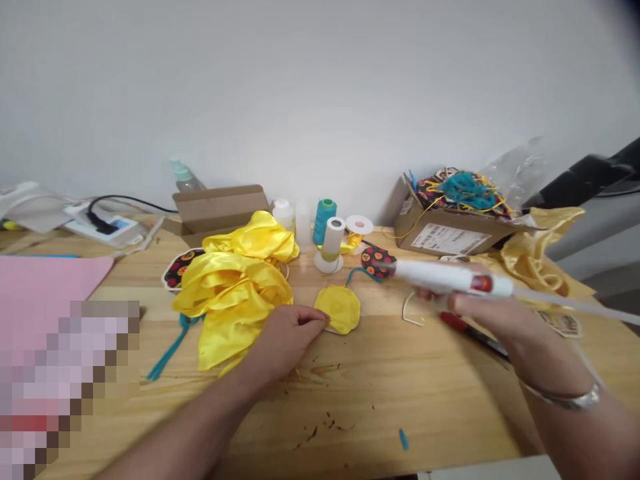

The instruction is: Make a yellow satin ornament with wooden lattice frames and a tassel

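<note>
Forearms (pixel 200 427) enter at 6 o'clock. Left hand (pixel 286 333): fingertips pinch 9 o'clock edge of yellow fabric disc (pixel 341 308), holding it flat on table (pixel 380 387), likely to steady it. Right hand (pixel 493 313): fingers wrapped round glue gun (pixel 450 277), nozzle at disc's 2 o'clock, apart. Yellow satin pile (pixel 235 287) at disc's 9 o'clock.

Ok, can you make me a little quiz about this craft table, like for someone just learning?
1. True or false: the left hand pinches the edge of the round yellow fabric piece.
2. What does the right hand hold? A) scissors B) white glue gun C) paintbrush
3. Fill in: the thread cone standing behind the white cone is ____ coloured.

Key: 1 true; 2 B; 3 teal.
</note>
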`<control>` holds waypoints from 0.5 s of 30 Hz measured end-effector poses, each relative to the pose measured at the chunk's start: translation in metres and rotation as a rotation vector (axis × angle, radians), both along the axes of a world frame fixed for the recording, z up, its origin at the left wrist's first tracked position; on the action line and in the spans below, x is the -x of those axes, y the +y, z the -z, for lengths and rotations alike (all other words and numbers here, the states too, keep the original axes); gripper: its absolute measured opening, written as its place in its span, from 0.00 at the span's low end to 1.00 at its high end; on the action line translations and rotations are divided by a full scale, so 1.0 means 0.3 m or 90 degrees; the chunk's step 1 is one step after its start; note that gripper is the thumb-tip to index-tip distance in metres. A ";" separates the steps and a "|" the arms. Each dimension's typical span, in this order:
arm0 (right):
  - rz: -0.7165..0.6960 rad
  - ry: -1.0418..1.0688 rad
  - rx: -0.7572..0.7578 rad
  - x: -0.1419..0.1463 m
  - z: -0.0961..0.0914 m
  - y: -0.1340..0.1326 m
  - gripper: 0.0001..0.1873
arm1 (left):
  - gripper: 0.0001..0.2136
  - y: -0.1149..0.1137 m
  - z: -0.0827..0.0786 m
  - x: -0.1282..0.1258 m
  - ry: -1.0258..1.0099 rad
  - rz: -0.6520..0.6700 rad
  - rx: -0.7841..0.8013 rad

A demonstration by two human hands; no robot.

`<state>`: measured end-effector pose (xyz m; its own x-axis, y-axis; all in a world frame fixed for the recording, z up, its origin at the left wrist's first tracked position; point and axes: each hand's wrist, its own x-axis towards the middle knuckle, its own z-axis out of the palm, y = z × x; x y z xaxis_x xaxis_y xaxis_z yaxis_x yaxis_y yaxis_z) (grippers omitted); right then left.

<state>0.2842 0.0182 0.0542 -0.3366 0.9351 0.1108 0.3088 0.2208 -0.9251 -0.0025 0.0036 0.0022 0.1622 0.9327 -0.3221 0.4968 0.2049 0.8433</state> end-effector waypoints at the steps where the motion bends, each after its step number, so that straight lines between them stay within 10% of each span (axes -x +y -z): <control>1: -0.062 -0.041 -0.022 0.028 0.006 -0.015 0.17 | 0.10 0.000 -0.002 -0.001 0.003 -0.002 0.002; 5: -0.213 -0.183 -0.094 0.128 0.032 -0.072 0.14 | 0.10 -0.002 -0.003 -0.002 0.010 -0.006 0.005; 15: -0.174 -0.442 -0.275 0.189 0.135 -0.157 0.20 | 0.10 0.002 0.004 -0.001 0.003 0.006 -0.004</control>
